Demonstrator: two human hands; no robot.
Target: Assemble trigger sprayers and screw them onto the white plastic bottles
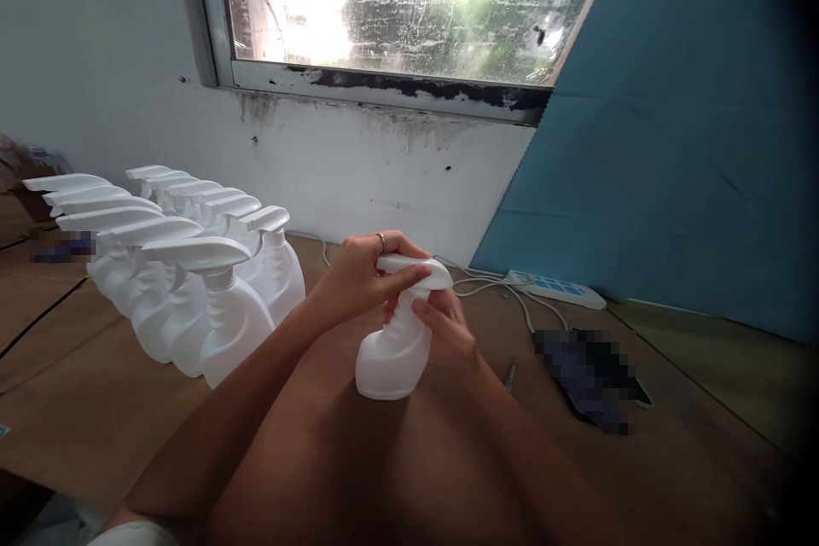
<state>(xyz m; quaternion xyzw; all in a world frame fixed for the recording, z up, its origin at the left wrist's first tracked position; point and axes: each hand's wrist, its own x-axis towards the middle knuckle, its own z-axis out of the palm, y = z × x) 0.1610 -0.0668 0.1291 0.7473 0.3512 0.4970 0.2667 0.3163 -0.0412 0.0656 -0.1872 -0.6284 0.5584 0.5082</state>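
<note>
A white spray bottle (393,358) is in front of me over the brown table, tilted slightly. My left hand (377,273), a ring on one finger, is closed around the white trigger head (438,275) on top. My right hand (451,328) wraps the bottle's neck just below the head, thumb on the near side. Some right fingers are hidden behind the bottle. To the left stand several more white spray bottles (234,320) in two rows, upright, trigger heads fitted and nozzles pointing left.
On the right, a power strip (556,288) with white cables lies by the blue sheet (671,145). Nearer are blurred-out phone-like devices (585,380) and a small pointed metal tool (510,375). A black cable (44,316) crosses the table (83,409) at left. A window is above the wall.
</note>
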